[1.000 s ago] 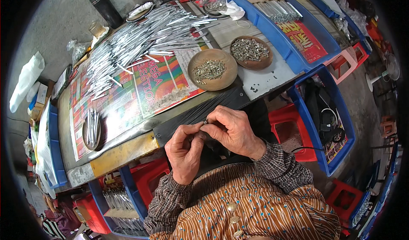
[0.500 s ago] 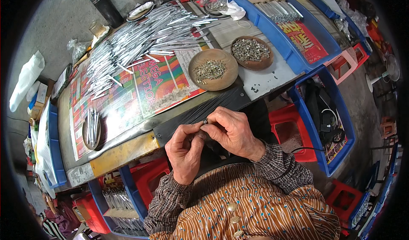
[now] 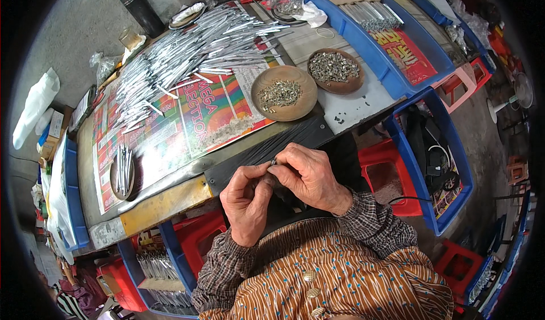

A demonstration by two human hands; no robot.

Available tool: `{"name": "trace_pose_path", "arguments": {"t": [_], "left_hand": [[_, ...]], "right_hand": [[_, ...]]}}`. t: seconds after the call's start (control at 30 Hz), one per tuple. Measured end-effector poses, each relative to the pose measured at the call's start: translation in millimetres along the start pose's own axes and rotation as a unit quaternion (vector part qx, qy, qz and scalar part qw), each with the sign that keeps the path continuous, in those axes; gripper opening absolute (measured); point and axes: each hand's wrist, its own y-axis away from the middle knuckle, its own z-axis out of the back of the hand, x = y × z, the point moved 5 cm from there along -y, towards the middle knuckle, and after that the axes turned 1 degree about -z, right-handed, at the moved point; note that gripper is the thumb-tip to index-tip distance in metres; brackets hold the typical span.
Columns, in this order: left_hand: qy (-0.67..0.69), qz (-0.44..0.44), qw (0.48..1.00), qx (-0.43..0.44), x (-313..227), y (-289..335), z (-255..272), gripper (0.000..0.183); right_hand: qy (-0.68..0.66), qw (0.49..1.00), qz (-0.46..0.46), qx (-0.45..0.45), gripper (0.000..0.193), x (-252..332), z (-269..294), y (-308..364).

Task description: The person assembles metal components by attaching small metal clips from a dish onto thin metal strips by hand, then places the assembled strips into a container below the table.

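Here, just beyond the near edge of the work table [image 3: 363, 109], your two hands meet fingertip to fingertip in front of your brown, white-streaked garment [image 3: 295, 263]. Your right hand [image 3: 309, 175] makes a narrow pinch, thumb and forefinger closed on a tiny dark metallic piece [image 3: 273, 162], too small to identify. Your left hand [image 3: 248, 201] curls inward with its forefinger tip at the same spot; whether its thumb also grips the piece, you cannot tell.

On the table beyond your hands, a round, shallow wooden dish [image 3: 309, 93] holds small brass-coloured parts [image 3: 280, 95]. Just beside it on the right, a darker wooden dish [image 3: 355, 85] holds small grey metal parts [image 3: 334, 65]. To the left spreads a large heap of slender silver rods [image 3: 193, 53], partly covering a glossy multicoloured printed sheet [image 3: 176, 130]; the sheet carries large red capital letters in English, with smaller lettering along its side. Near the table's left end, a small oval dish [image 3: 131, 179] holds more silver rods. At upper right, a long blue plastic tray [image 3: 397, 80] contains a red card [image 3: 402, 53] with bold yellow Chinese characters.
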Motion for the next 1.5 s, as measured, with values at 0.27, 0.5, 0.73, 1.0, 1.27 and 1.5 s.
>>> {"name": "trace_pose_path", "arguments": {"t": [0.27, 0.5, 0.73, 1.0, 1.27, 1.5], "left_hand": [[0.011, -0.002, 1.000, 0.002, 0.6, -0.8, -0.3, 0.009], [0.006, 0.002, 1.000, 0.003, 0.8, -1.7, -1.2, 0.009], [0.012, -0.007, 1.000, 0.006, 2.9, -2.1, -0.5, 0.010], [0.019, 0.002, 1.000, 0.005, 3.5, -1.7, -0.9, 0.011], [0.038, 0.006, 0.999, 0.011, 5.0, -0.8, -2.0, 0.011], [0.047, 0.019, 0.999, 0.014, 6.1, 0.1, -2.0, 0.011]], "right_hand": [[-0.006, 1.000, -0.001, -0.006, 0.016, -0.4, -0.6, -0.1], [-0.008, 1.000, 0.000, -0.013, 0.016, 0.2, 0.3, -0.4], [-0.008, 1.000, -0.001, -0.014, 0.016, -0.4, -0.5, 0.2], [-0.002, 1.000, -0.001, -0.019, 0.016, -1.3, -1.6, 1.8], [-0.009, 0.999, 0.000, -0.030, 0.016, -2.5, -1.4, 4.1], [-0.014, 0.999, -0.004, -0.030, 0.017, -3.2, -1.4, 5.2]]}}
